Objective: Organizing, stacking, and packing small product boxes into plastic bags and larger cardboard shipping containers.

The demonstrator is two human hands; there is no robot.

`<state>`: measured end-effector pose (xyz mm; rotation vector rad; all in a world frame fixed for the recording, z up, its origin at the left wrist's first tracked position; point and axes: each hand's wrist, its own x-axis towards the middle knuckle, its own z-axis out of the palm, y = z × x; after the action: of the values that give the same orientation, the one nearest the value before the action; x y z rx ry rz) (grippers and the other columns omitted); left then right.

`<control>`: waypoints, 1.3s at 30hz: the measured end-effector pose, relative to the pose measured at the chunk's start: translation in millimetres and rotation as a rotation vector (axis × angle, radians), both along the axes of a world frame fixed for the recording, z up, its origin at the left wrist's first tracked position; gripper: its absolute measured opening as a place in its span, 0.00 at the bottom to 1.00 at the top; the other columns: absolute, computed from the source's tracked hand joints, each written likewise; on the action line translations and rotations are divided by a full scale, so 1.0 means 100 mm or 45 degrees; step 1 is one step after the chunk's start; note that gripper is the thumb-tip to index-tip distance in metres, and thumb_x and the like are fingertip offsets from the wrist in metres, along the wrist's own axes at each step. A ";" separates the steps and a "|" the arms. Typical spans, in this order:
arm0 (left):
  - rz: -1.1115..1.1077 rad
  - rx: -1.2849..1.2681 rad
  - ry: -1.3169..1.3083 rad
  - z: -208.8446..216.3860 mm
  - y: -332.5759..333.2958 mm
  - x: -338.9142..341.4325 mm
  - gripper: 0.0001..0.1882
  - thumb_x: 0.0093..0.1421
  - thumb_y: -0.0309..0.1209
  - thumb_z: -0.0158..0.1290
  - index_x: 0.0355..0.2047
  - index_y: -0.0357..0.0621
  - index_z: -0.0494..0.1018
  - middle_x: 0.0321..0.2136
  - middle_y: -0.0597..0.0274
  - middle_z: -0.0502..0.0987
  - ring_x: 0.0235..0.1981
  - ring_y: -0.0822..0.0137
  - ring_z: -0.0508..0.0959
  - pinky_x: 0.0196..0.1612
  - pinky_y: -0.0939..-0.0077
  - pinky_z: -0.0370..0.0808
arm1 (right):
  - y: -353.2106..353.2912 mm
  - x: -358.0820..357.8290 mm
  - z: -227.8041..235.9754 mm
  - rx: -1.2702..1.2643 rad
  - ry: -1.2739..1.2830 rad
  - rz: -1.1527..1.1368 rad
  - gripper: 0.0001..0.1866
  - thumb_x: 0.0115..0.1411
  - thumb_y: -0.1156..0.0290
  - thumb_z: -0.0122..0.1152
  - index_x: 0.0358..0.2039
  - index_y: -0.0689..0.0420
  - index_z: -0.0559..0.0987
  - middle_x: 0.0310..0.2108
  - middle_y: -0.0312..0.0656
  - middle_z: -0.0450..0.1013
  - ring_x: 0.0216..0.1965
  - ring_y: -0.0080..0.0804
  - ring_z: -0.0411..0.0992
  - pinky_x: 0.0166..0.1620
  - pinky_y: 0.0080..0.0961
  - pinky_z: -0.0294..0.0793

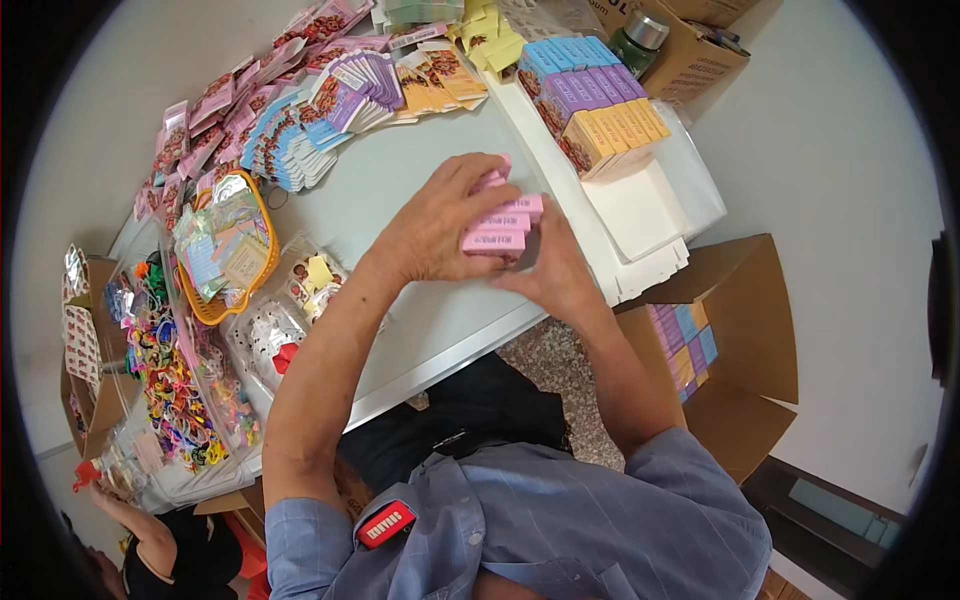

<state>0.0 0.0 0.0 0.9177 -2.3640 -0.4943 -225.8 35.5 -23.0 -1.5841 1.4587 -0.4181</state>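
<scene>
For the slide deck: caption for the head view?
Both hands grip a stack of small pink cardboard boxes above a pale grey table.

1. Both hands, left hand (432, 225) and right hand (552, 270), clasp a stack of pink boxes (500, 222) over the tabletop (400, 170).
2. Blue, purple and yellow boxes (592, 95) stand in rows beyond.
3. An orange basket (228, 250) sits left.

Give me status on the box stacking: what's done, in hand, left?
Done: rows of blue, purple and yellow boxes stand on the white sheets, and more fill the open carton beside the table. In hand: left hand and right hand press a small stack of pink boxes together over the table. Left: the flat card packs fanned at the far edge look unboxed.
</scene>
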 end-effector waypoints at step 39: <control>0.183 -0.018 -0.268 -0.06 0.15 -0.01 0.58 0.41 0.46 0.70 0.71 0.44 0.56 0.71 0.41 0.53 0.72 0.34 0.52 0.74 0.48 0.56 | -0.64 0.39 -0.47 -0.029 -1.225 0.114 0.39 0.77 0.48 0.38 0.76 0.61 0.44 0.73 0.48 0.52 0.70 0.35 0.57 0.70 0.30 0.58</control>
<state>-0.9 15.1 -5.8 1.1738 -2.4597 -0.3382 -186.7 -28.5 -70.2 -1.1702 0.6360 -0.9753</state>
